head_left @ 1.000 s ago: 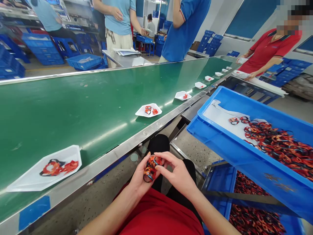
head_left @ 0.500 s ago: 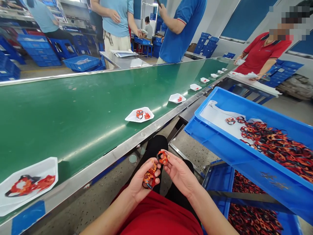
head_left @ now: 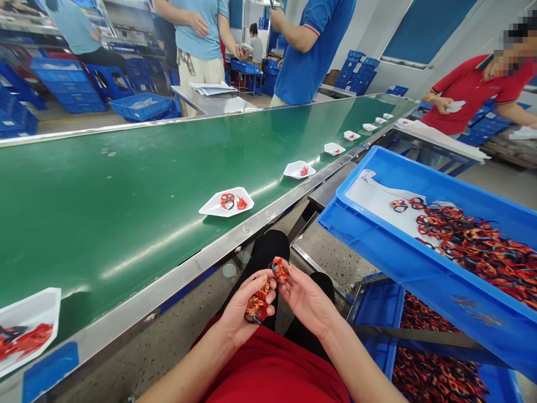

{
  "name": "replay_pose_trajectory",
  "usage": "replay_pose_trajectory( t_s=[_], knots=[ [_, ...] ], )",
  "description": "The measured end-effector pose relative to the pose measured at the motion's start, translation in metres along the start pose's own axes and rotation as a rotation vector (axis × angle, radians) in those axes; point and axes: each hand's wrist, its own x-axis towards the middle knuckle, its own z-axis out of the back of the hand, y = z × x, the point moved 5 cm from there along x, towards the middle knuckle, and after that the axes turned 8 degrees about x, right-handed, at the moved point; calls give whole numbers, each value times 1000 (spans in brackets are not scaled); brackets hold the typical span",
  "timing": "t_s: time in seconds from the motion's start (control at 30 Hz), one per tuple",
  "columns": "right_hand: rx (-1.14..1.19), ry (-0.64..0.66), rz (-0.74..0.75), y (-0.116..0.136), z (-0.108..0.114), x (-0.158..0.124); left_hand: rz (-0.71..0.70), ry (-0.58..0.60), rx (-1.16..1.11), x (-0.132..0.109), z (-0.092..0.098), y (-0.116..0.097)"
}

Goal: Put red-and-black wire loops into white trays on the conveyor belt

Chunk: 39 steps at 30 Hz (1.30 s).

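Observation:
Above my lap, my left hand (head_left: 247, 305) is closed around several red, orange and black ring-shaped pieces (head_left: 257, 307). Its fingertips also touch one single ring-shaped piece (head_left: 278, 271), pinched between thumb and fingers of my right hand (head_left: 304, 296). What exactly these pieces are I cannot tell. On the green conveyor belt (head_left: 126, 207) beyond my hands, a white tray (head_left: 210, 206) carries a similar ring piece and a small red piece. Another white tray (head_left: 46, 313) is cut off at the left edge.
To my right, a blue bin (head_left: 361, 218) holds a heap of the ring pieces, with lower bins (head_left: 377, 313) beneath. More white trays (head_left: 300, 169) line the belt's near side. Co-workers stand across the belt; a person in red (head_left: 465, 95) works at the far right.
The white trays have moved left along the belt, the nearest one partly out of view. My hands have barely moved. The person in red has spread their arms apart.

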Motion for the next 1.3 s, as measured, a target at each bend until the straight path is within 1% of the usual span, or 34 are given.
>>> replay_pose_trajectory(
  t_s=[0.17, 0.23, 0.3, 0.43, 0.6, 0.7, 0.8, 0.93, 1.1, 1.2, 1.3],
  knots=[
    [-44, 57, 18, -1, -2, 0, -36, -20, 69, -2, 0, 0],
    [-114, 55, 68, 0, -3, -2, -56, -51, 108, -2, 1, 0],
    [-250, 38, 183, 5, -5, -5, -65, -92, 144, -1, 3, 1],
    [-649, 37, 479, 15, -18, -18, -77, -158, 197, 3, 9, 2],
    [-1135, 48, 772, 16, -37, -36, -94, -228, 223, 7, 12, 2],
    [-1281, 78, 907, 12, -43, -41, -94, -267, 205, 7, 13, 1],
    [-1352, 113, 976, 9, -44, -41, -96, -310, 174, 6, 17, 3],
    [-1464, 178, 1083, 7, -46, -42, -136, -291, 127, 7, 19, 2],
    [-1674, 312, 1270, 2, -51, -48, -229, -226, 100, 8, 14, -8],
    [-1743, 350, 1298, 0, -52, -50, -239, -206, 81, 8, 12, -11],
    [-1766, 368, 1288, -2, -51, -50, -190, -189, 5, 10, 14, -6]
  ],
)
